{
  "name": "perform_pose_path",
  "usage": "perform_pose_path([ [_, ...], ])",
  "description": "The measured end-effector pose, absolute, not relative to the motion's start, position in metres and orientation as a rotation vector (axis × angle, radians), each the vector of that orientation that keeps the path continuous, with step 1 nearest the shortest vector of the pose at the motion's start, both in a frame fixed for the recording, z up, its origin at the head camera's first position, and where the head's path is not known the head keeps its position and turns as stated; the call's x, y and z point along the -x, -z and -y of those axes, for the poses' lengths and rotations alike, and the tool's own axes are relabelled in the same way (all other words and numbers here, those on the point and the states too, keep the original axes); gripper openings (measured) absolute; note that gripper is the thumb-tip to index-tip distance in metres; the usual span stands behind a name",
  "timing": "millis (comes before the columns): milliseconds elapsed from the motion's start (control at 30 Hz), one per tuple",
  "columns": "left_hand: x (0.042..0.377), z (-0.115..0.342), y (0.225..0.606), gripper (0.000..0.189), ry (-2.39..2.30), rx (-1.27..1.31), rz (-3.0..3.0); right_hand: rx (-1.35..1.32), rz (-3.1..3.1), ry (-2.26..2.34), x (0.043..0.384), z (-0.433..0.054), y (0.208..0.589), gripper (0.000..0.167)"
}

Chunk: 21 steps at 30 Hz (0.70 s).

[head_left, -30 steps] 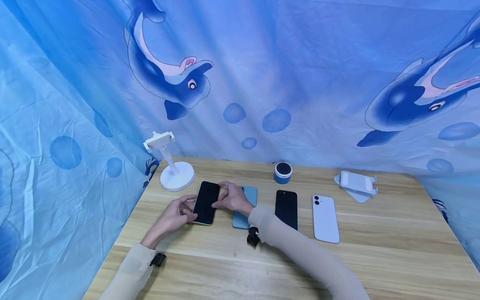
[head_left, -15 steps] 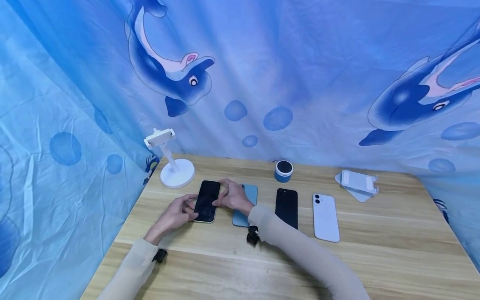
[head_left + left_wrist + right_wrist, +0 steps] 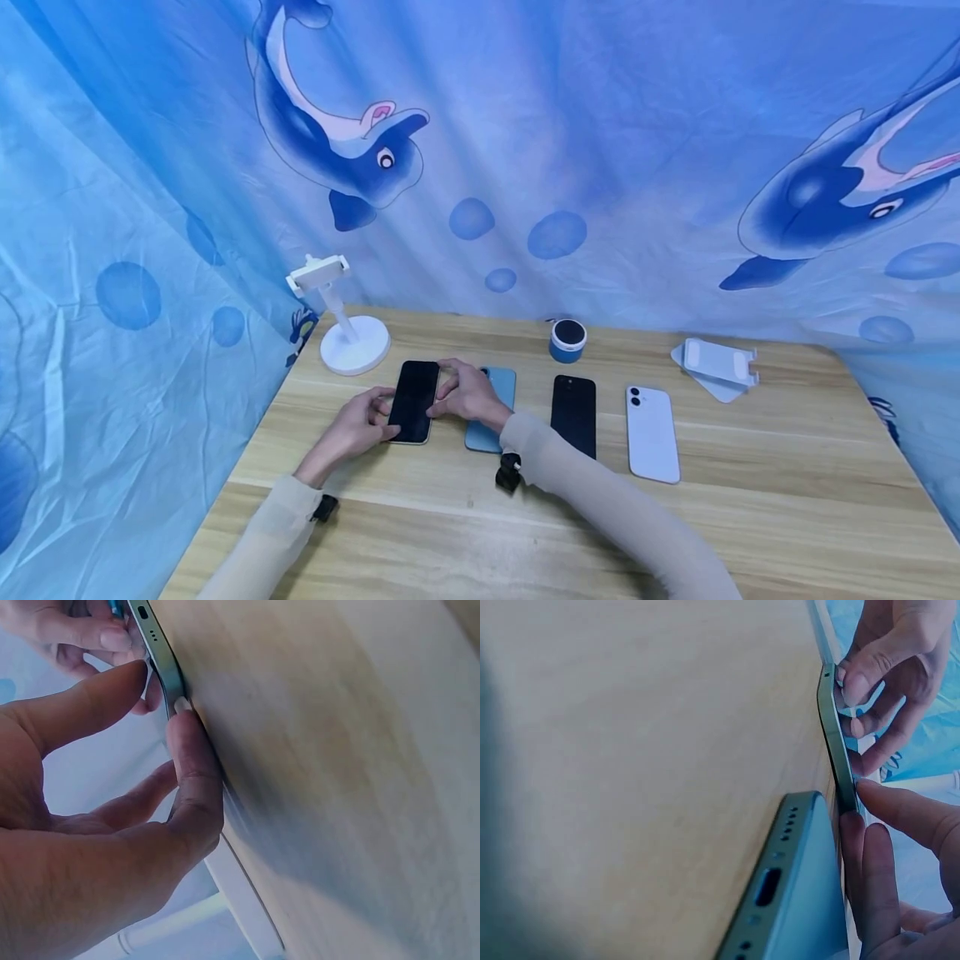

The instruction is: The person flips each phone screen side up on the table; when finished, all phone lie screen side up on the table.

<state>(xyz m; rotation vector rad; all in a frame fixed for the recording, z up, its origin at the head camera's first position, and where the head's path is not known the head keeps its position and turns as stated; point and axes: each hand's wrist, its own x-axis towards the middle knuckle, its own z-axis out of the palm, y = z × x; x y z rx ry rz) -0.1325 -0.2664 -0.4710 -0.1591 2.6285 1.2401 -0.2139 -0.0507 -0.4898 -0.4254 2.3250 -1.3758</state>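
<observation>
A smartphone with a dark screen [image 3: 414, 402] lies face up on the wooden table, between both hands. At its lower left corner my left hand [image 3: 355, 427] grips the edge, thumb over the screen side. My right hand [image 3: 467, 394] holds the upper right edge, reaching over a light blue phone [image 3: 482, 435] that lies face down and is partly covered by that hand. In the left wrist view the phone's pale green edge [image 3: 166, 666] shows with its port. The right wrist view has the same phone's side [image 3: 835, 739] close to the tabletop, fingers of both hands along it.
Behind the left hand stands a white phone stand [image 3: 356, 346]. Further right lie a black phone [image 3: 573, 417], a white phone [image 3: 652, 435] and a folded white stand [image 3: 716, 367]. A small blue round speaker [image 3: 567, 342] sits near the back curtain [image 3: 637, 167].
The head view has shifted slightly. Both hands stay on the dark-screened smartphone, in nearly the same place on the table.
</observation>
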Motion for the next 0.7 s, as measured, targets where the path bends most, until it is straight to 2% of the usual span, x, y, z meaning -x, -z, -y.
perform_pose_path([
  [333, 0.134, 0.268, 0.471, 0.067, -1.218, 0.146, -2.655, 0.423, -2.313, 1.336, 0.212, 0.049, 0.489, 0.095],
  [700, 0.133, 0.265, 0.471, 0.077, -1.227, 0.154, -2.651, 0.453, -2.161, 1.416, 0.214, 0.036, 0.484, 0.094],
])
